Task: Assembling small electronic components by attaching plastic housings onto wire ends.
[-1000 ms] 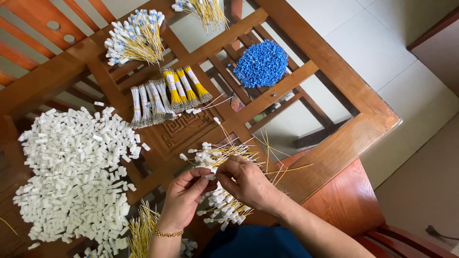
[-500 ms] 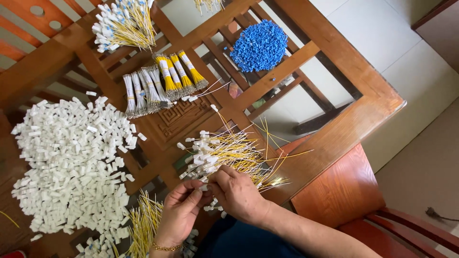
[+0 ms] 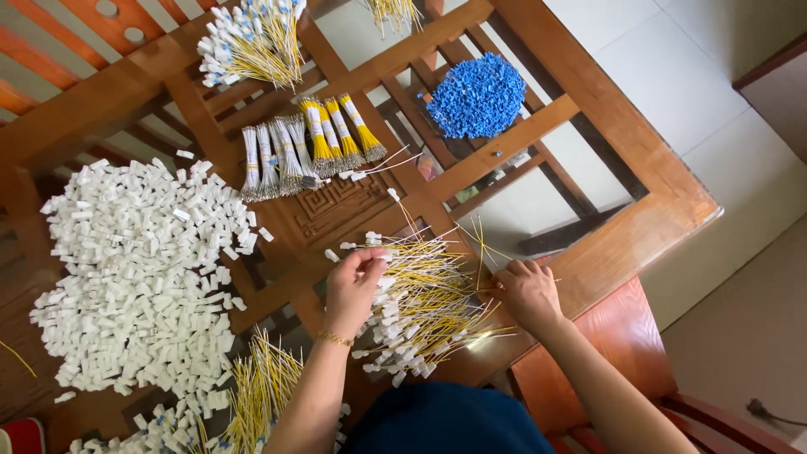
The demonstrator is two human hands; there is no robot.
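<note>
A: Where are the person's hands?

B: Both sit low in the centre of the frame. The left hand (image 3: 355, 284), with a thin gold bracelet (image 3: 334, 339) at the wrist, pinches the white-capped end of a wire at the left edge of the loose heap of thin yellow wires with white plastic ends (image 3: 420, 307). The right hand (image 3: 528, 292) rests at the heap's right edge, fingers curled down onto the wire tips; whether it grips any cannot be told.

A: So the heap lies between the two hands?

B: Yes, between them and touching both, spread over the wooden lattice table with a glass top (image 3: 588, 134).

A: What lies around it?

B: Left of the left hand spreads a broad pile of small white plastic blocks (image 3: 134, 269). Below it, at the bottom edge, lies another sheaf of yellow wires (image 3: 256, 391). Above the hands are banded bundles of white and yellow wire (image 3: 307, 143), then a pile of small blue plastic pieces (image 3: 477, 94) in the upper centre, and a bunch of yellow wires with white and blue ends (image 3: 252, 38) in the upper left. A reddish wooden chair (image 3: 622, 353) shows lower right.
</note>
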